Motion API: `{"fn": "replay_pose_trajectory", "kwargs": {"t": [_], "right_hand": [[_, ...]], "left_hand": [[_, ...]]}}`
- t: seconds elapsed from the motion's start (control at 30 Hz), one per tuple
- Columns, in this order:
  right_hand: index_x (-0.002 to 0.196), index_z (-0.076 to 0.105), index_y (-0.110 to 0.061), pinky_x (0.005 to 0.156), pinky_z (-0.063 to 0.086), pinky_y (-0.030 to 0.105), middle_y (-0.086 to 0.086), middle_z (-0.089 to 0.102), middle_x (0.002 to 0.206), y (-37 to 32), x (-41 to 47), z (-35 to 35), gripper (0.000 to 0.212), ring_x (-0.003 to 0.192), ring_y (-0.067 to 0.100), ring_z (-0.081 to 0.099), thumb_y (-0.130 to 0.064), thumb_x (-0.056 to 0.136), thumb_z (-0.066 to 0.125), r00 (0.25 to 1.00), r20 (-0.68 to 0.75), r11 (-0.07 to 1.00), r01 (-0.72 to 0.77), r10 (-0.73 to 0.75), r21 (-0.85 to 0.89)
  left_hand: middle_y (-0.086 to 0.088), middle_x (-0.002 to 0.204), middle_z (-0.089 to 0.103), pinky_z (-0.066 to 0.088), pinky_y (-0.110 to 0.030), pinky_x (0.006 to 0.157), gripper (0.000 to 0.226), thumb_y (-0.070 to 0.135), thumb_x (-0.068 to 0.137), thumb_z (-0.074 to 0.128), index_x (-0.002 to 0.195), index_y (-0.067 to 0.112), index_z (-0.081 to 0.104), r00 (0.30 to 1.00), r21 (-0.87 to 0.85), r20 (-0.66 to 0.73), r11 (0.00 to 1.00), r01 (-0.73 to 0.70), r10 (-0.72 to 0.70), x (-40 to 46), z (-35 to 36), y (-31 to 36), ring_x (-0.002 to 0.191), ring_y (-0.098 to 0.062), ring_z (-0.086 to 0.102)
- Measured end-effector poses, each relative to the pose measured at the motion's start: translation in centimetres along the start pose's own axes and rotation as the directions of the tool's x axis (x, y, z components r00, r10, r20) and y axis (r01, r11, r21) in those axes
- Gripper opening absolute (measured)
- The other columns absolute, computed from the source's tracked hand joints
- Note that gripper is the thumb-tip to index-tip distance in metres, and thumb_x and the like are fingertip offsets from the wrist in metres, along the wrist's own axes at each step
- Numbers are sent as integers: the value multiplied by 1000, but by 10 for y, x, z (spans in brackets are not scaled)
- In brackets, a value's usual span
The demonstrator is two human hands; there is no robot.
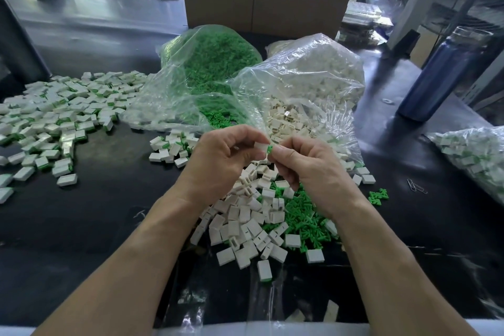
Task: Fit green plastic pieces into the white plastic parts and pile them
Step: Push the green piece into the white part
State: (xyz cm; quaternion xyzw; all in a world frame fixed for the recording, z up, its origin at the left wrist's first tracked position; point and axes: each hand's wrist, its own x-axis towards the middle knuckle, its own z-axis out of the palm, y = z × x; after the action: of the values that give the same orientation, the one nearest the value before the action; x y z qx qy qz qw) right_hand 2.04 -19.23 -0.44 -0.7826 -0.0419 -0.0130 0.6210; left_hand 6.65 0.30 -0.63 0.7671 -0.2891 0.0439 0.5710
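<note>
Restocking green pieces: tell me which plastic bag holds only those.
The middle bag, behind the hands: its contents are all green. The bag beside it holds white parts, and the far-right bag holds assembled white-and-green ones.

Three clear plastic bags are seen behind the hands: one of green pieces, one of white parts, one of assembled parts. One blue bottle and one cardboard box are counted beyond them; loose parts are too many to count.

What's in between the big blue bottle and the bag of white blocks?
In the head view, only bare dark tabletop lies between the blue bottle and the bag of white parts. A small pale bit sits there too.
</note>
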Motion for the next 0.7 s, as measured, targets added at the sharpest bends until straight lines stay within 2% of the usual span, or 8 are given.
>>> {"fn": "replay_pose_trajectory", "kwargs": {"t": [0.17,0.27,0.37,0.53,0.63,0.7], "right_hand": [[84,71,-19,55,44,28,-1,59,68,0,0,0,25,63,19,50,-36,102,66,1000,29,1000,-3,2,13],[85,72,-18,55,45,27,0,59,68,1,1,1,25,63,17,51,-35,102,67,1000,26,1000,-7,6,22],[87,73,-14,53,46,26,1,61,69,1,1,5,25,62,15,52,-35,99,68,1000,8,992,-11,10,122],[89,75,-19,52,48,23,2,68,77,-1,1,10,21,64,15,58,-32,103,67,999,15,967,-47,44,249],[88,75,-14,50,50,24,4,72,80,0,3,11,16,65,17,61,-25,100,72,994,-51,956,-78,96,284],[90,76,-11,48,50,24,5,73,79,0,3,13,16,64,16,62,-25,98,74,989,-42,936,-122,144,331]], "left_hand": [[3,87,77,56,-17,75,30,-5,91,73,101,23,75,1000,2,8,1000,-29,29,-1,-2,0,80,-6,72],[2,88,77,58,-20,77,30,-4,91,73,101,24,75,999,10,6,999,-37,37,0,-1,-2,83,-9,74],[8,87,75,59,-22,77,25,-3,93,72,103,19,75,999,-10,-6,999,-31,31,1,-1,-4,83,-9,73],[1,86,73,61,-31,74,23,-3,95,70,103,19,73,999,-41,-43,999,-20,18,2,0,-6,81,-16,71],[11,86,72,60,-29,74,29,0,94,72,100,29,71,998,27,-48,999,-41,42,2,0,-6,80,-11,70],[17,87,71,59,-24,74,30,3,94,73,100,32,70,997,84,-52,995,-58,62,2,1,-7,81,-8,70]]}}
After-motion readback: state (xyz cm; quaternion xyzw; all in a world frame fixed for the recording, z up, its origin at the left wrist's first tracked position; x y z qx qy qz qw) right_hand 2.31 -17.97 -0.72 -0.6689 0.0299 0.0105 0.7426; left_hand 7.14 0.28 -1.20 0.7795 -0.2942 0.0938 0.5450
